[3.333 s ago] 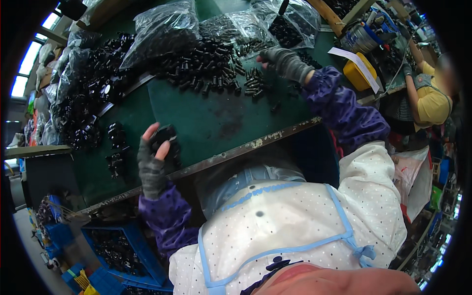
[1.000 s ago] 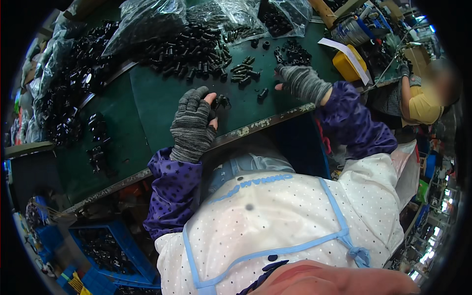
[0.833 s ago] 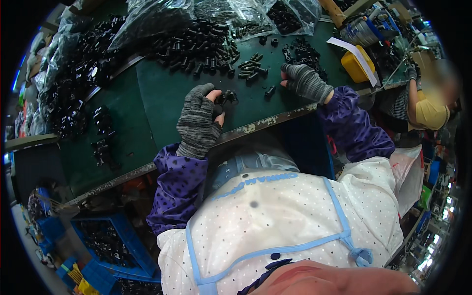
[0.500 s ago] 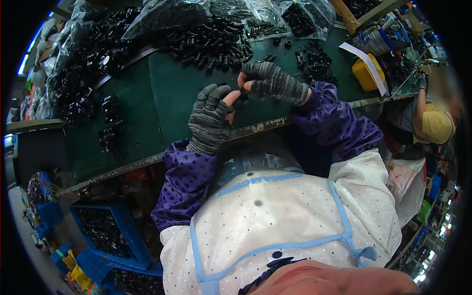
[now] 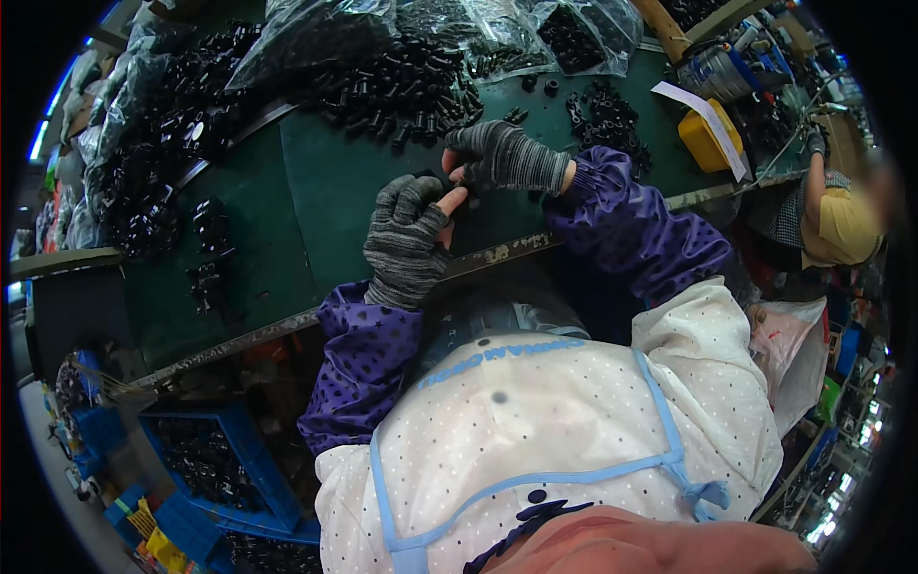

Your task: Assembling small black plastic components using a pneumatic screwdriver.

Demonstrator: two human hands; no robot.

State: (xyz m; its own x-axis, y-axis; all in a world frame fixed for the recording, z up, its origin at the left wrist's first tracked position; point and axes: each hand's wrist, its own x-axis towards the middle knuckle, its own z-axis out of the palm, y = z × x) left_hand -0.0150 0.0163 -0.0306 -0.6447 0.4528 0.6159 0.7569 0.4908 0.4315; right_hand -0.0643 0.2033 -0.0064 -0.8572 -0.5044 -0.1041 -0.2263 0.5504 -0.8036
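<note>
My left hand [image 5: 406, 234], in a grey striped fingerless glove, is closed with its thumb pointing toward the right hand. A small black part [image 5: 461, 189] shows at the fingertips, mostly hidden by them. Gloved the same way, my right hand [image 5: 507, 156] pinches at it from above, thumb and forefinger together. Both hands hover over the green tabletop [image 5: 354, 182] near its front edge. Just beyond them spreads a heap of black bolt-like parts [image 5: 392, 91]. A smaller pile of black ring-shaped parts [image 5: 609, 120] lies beyond my right wrist.
Black parts [image 5: 153, 182] crowd the table's left side, with two small groups [image 5: 210, 227] nearer. Clear plastic bags [image 5: 306, 38] lie at the back. A yellow container [image 5: 710, 139] stands right. Below left is a blue crate [image 5: 258, 469]. Another person [image 5: 841, 225] works at far right.
My right hand has shifted slightly left, its fingertips closing in on the left thumb and the small part. The left hand stays nearly where it was.
</note>
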